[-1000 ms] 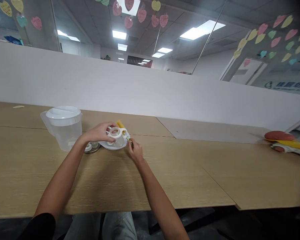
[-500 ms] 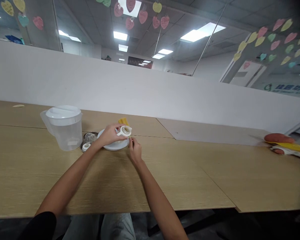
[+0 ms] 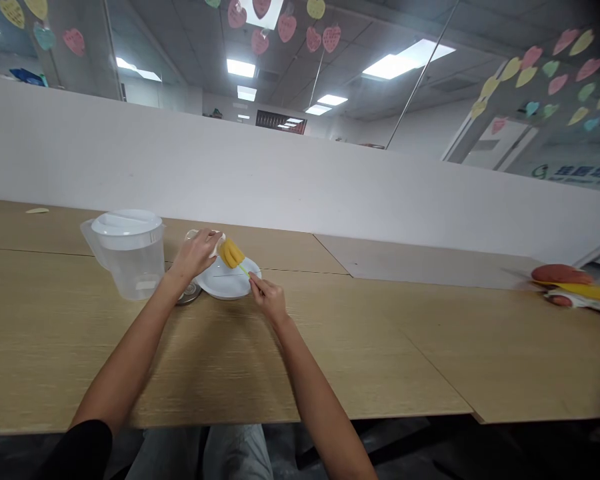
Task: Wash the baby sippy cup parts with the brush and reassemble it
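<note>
My left hand (image 3: pixel 196 255) is closed around a small bottle with a white rim (image 3: pixel 219 245); a clear part shows behind the fingers. Most of the bottle is hidden by the hand. My right hand (image 3: pixel 269 297) pinches the thin green handle of a yellow sponge brush (image 3: pixel 231 254). The brush head points up and left, close to the bottle's mouth; whether it touches the rim I cannot tell. Below both lies a shallow white plate (image 3: pixel 225 285). Partly behind my left wrist, a small round metal tray (image 3: pixel 190 293) sits beside the plate.
A clear plastic pitcher (image 3: pixel 137 267) with a white lid stands left of my left forearm. A low white wall (image 3: pixel 280 180) runs behind the wooden table (image 3: pixel 370 347). At the far right lies a pile of red, yellow and white items (image 3: pixel 575 283).
My left hand has moved left with the bottle, turning its mouth toward the brush. The yellow brush head, earlier mostly hidden behind the bottle, now shows in full. My right hand has shifted slightly.
</note>
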Action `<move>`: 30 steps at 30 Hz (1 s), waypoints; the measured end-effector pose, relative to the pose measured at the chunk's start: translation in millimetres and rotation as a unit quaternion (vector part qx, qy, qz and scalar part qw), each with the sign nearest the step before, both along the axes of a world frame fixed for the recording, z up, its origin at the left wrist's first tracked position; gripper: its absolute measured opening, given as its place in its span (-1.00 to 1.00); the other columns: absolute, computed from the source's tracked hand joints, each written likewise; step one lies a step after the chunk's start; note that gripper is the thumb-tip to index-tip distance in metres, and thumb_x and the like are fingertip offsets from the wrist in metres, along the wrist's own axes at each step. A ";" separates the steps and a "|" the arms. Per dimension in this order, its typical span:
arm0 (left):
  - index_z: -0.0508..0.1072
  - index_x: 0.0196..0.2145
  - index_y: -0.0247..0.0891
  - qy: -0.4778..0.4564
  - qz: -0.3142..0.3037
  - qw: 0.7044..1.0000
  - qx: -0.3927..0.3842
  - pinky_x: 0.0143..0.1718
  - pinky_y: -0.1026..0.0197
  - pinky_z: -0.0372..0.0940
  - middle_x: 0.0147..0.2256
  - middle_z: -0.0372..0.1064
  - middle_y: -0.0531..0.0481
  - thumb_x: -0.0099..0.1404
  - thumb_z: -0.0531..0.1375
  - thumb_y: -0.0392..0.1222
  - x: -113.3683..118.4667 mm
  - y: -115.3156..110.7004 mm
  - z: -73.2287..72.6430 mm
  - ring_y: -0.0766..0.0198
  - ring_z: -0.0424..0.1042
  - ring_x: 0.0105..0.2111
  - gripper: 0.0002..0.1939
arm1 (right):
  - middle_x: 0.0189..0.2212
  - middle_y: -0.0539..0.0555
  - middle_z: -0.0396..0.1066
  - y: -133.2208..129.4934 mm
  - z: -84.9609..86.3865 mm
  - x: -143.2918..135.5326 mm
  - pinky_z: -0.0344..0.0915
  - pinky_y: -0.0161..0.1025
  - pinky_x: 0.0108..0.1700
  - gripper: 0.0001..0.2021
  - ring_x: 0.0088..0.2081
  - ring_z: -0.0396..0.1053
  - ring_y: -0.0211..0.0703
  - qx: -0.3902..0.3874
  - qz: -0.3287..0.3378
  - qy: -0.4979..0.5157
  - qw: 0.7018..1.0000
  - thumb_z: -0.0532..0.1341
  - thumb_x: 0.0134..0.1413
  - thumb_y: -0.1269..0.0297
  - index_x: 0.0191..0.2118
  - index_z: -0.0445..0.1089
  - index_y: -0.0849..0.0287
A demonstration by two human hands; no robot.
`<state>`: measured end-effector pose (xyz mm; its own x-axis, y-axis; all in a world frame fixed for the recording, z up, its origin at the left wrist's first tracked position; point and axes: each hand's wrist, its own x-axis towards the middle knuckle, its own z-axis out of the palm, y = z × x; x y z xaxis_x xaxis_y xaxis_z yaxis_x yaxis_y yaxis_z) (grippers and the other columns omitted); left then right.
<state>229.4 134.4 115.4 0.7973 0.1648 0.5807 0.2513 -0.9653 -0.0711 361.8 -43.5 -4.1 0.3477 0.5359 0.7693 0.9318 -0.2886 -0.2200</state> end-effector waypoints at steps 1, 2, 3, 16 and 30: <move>0.22 0.11 -0.20 0.011 -0.007 1.000 0.020 -0.09 0.13 0.27 0.04 0.23 -0.17 0.18 0.10 -0.32 -0.4 -1.3 0.5 0.05 0.28 0.01 -0.49 | -0.56 0.07 0.43 -0.7 1.1 0.6 0.16 -0.39 -0.44 -0.60 -0.56 0.28 -0.33 -0.006 -0.003 -0.011 1.000 -0.05 0.29 0.17 -0.01 0.46 0.16; 0.21 0.11 -0.21 0.021 -0.016 0.999 0.039 -0.08 0.12 0.27 0.04 0.22 -0.19 0.18 0.09 -0.35 -0.6 -3.3 1.0 0.05 0.26 0.03 -0.49 | -0.57 0.07 0.42 -1.5 2.4 1.1 0.14 -0.40 -0.45 -0.61 -0.57 0.27 -0.34 -0.013 -0.006 -0.021 1.000 -0.04 0.28 0.17 -0.01 0.46 0.15; 0.21 0.10 -0.23 0.028 -0.024 0.998 0.057 -0.07 0.12 0.27 0.03 0.22 -0.20 0.19 0.07 -0.38 -0.4 -5.7 1.3 0.05 0.24 0.05 -0.50 | -0.58 0.06 0.42 -2.4 3.9 1.3 0.12 -0.40 -0.46 -0.62 -0.58 0.26 -0.34 -0.019 -0.008 -0.030 0.999 -0.03 0.28 0.18 -0.01 0.46 0.14; 0.25 0.02 -0.29 0.051 -0.168 0.978 0.114 0.02 0.09 0.21 -0.04 0.25 -0.19 0.16 0.05 -0.48 17.8 -43.3 -10.0 0.11 0.23 0.02 -0.54 | -0.52 0.10 0.46 0.1 5.3 -5.8 0.10 -0.41 -0.48 -0.60 -0.56 0.31 -0.30 0.025 0.009 0.117 0.993 -0.04 0.25 0.09 -0.19 0.44 0.23; 0.30 0.06 -0.25 -0.082 -0.042 0.991 0.102 0.20 -0.03 0.07 0.05 0.21 -0.16 0.14 -0.05 -0.56 2.3 27.9 -9.9 0.04 0.10 0.18 -0.44 | -0.82 -0.18 0.13 -5.3 14.9 18.2 -0.15 -0.38 -0.76 -0.56 -0.81 -0.05 -0.38 0.174 0.151 0.536 0.812 0.15 -0.08 -0.18 -0.42 0.26 0.16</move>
